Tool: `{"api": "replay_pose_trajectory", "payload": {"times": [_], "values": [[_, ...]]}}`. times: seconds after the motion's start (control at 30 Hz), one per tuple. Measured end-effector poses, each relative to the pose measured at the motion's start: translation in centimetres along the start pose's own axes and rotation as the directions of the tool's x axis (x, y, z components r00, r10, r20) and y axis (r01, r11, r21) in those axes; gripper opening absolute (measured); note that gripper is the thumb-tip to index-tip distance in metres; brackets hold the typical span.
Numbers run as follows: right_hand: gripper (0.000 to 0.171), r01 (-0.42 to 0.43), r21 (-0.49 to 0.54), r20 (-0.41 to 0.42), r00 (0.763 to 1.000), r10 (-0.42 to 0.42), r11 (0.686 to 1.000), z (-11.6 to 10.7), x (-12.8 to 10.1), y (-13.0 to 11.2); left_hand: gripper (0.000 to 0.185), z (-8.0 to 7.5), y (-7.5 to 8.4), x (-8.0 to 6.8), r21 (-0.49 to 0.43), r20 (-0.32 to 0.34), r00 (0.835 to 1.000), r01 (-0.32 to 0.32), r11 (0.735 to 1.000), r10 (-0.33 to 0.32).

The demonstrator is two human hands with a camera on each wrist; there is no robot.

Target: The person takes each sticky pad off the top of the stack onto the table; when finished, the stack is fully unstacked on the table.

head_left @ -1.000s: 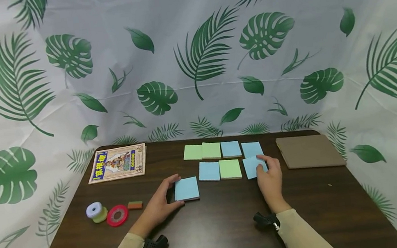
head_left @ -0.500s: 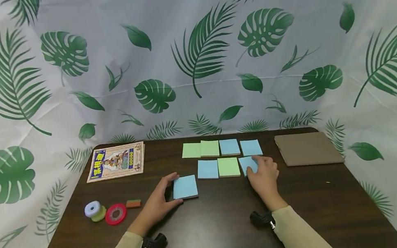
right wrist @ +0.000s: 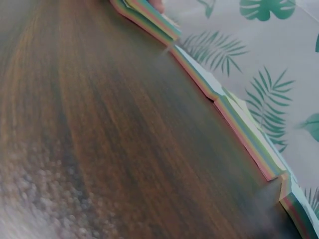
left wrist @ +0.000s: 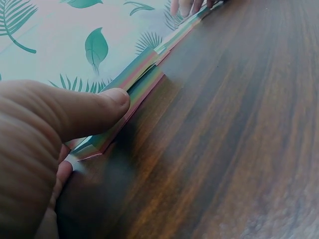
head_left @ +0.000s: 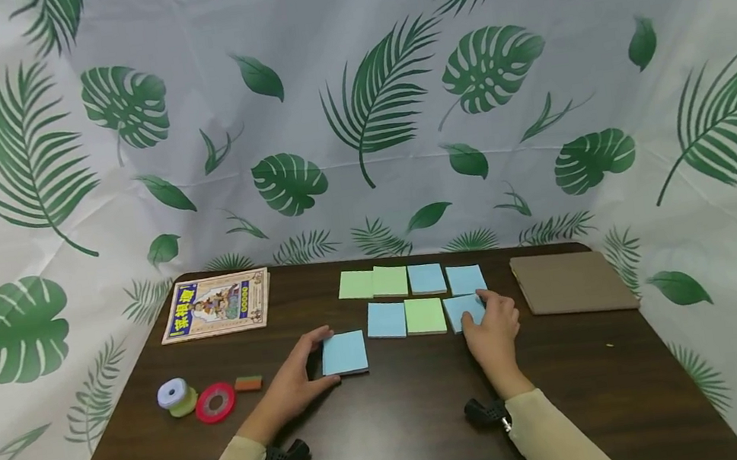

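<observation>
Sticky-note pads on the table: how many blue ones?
5. Two sit in the back row, one at the front row's left end, one under the right hand, and one gripped by the left hand. None seems hidden.

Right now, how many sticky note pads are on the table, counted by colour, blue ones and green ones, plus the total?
Blue pads: 5, including the one gripped by the left hand at and the one under the right hand at
Green pads: 3, for example
Total: 8
</observation>
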State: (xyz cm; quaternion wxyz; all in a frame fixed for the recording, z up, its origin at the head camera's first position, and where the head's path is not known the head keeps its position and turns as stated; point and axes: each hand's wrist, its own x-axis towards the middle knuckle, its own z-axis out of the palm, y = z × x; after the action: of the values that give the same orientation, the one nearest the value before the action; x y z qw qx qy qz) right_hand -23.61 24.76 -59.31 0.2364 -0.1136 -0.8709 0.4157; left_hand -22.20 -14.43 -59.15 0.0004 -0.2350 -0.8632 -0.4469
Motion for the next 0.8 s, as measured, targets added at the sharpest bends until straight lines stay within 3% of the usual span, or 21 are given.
{"api": "replay_pose_trajectory", "payload": {"times": [0.2, 0.27, 0.33, 0.43, 0.53, 0.63, 0.7, 0.8], "values": [[0.045, 0.076, 0.204, -0.151, 0.988, -0.046, 0.976, 0.2, 0.0, -0.4, 0.094, -0.2, 0.0, 0.1, -0.013, -0.007, 1.0, 0.001, 1.0, -0.001], [0.043, 0.131, 0.308, -0.193, 0.978, -0.073, 0.942, 0.2, -0.1, -1.0, 0.095, -0.2, 0.0, 0.2, -0.011, -0.018, 1.0, -0.017, 1.0, 0.016], [0.042, 0.191, 0.421, -0.204, 0.973, -0.112, 0.887, 0.3, -0.4, -1.9, 0.095, -0.2, 0.0, 0.2, -0.014, -0.024, 1.0, -0.02, 1.0, 0.019], [0.04, 0.215, 0.6, -0.105, 0.976, -0.191, 0.771, 0.8, -1.8, -3.2, 0.097, 0.1, -0.2, 0.1, -0.009, -0.024, 1.0, -0.009, 1.0, 0.008], [0.037, 0.131, 0.73, 0.09, 0.955, -0.284, 0.671, 1.9, -3.7, -4.3, 0.096, 0.3, -0.2, 0.0, -0.01, -0.018, 1.0, 0.001, 1.0, -0.001], [0.034, 0.033, 0.776, 0.249, 0.901, -0.355, 0.63, 3.4, -5.3, -5.0, 0.094, 0.3, -0.2, 0.0, -0.015, -0.008, 1.0, 0.005, 1.0, -0.005], [0.035, -0.009, 0.788, 0.309, 0.87, -0.383, 0.615, 4.5, -5.9, -5.6, 0.093, 0.3, -0.1, 0.0, -0.012, -0.001, 1.0, 0.01, 1.0, -0.01], [0.042, -0.071, 0.777, 0.381, 0.844, -0.377, 0.626, 6.0, -6.4, -6.6, 0.092, 0.3, 0.0, -0.1, -0.002, 0.005, 1.0, 0.025, 1.0, -0.025]]}}
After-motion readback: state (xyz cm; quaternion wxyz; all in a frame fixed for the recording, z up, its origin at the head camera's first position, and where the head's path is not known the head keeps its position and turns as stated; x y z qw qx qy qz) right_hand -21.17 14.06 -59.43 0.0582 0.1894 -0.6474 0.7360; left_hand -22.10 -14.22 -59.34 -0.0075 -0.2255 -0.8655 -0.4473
